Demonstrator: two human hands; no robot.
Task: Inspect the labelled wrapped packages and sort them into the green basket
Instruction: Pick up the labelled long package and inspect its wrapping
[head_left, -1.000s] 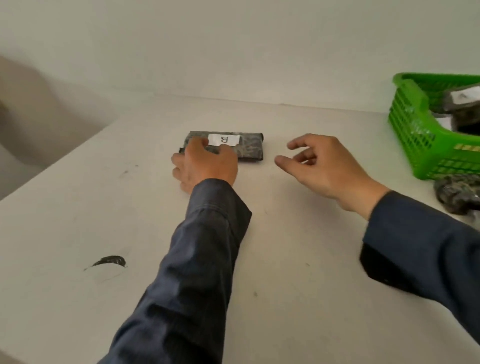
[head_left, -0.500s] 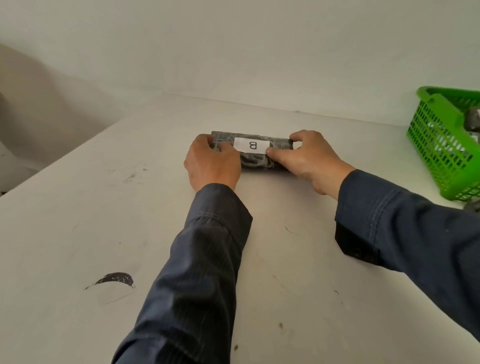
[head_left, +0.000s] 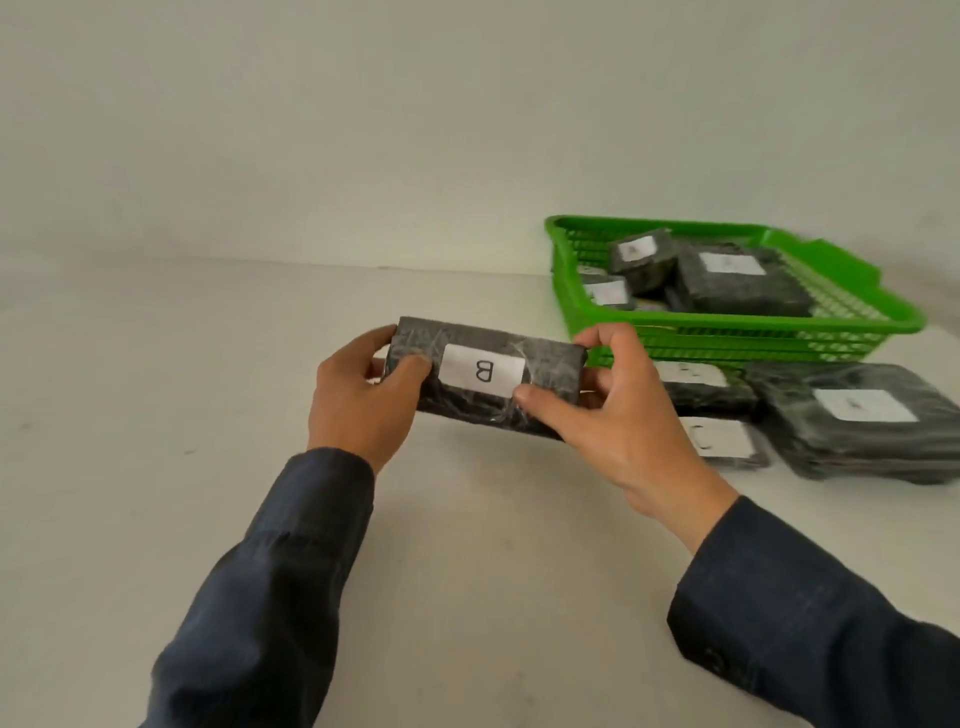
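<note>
Above the pale table (head_left: 156, 519) my left hand (head_left: 358, 410) and right hand (head_left: 623, 441) pinch the B package (head_left: 545, 358) by its ends for checking; next I'd lift it into the green basket (head_left: 727, 327).

And it's up! The package labelled B (head_left: 483, 379), lying flat on the table (head_left: 156, 415) a second ago under the left hand (head_left: 358, 410) alone, is now lifted clear and tipped so its label faces the camera. The right hand (head_left: 618, 436), hovering open back then, now grips its right end, thumb on the front face. The view has swung right too, bringing the whole green basket (head_left: 727, 330) near the table's far right corner into sight.
</note>
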